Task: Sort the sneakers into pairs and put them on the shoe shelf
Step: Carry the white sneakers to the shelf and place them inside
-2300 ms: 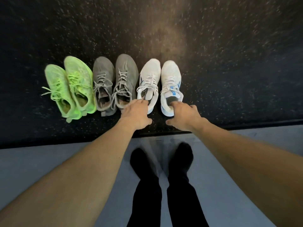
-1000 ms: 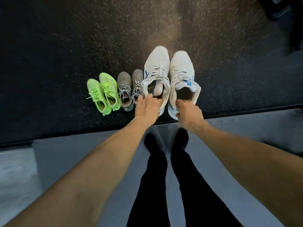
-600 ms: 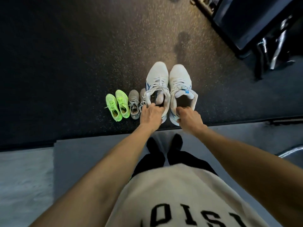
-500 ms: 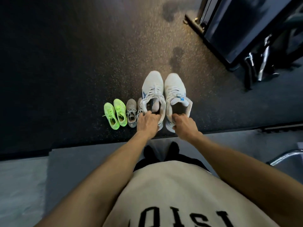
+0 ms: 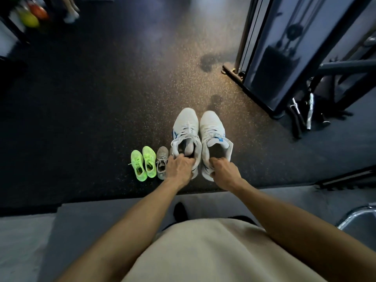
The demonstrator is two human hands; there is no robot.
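both white sneakers (image 5: 186,127) hang gripped by their heel collars, left hand (image 5: 179,166) and right hand (image 5: 222,169); carrying level keeps them paired

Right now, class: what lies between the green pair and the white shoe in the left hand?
In the head view, a grey sneaker stands between the green pair and the white shoe gripped by the left hand. That hand hides its partner.

White sneakers (image 5: 198,137): matt cloth-like uppers, woven laces, blue trim. Neon green sneakers (image 5: 143,162) and grey sneaker (image 5: 162,162): knit-looking fabric, dull finish. Floor (image 5: 101,98): dark, rough, speckled rubber-like matting; machine frame (image 5: 284,58) smooth dark metal, with shiny chrome bars (image 5: 310,110) beside it.
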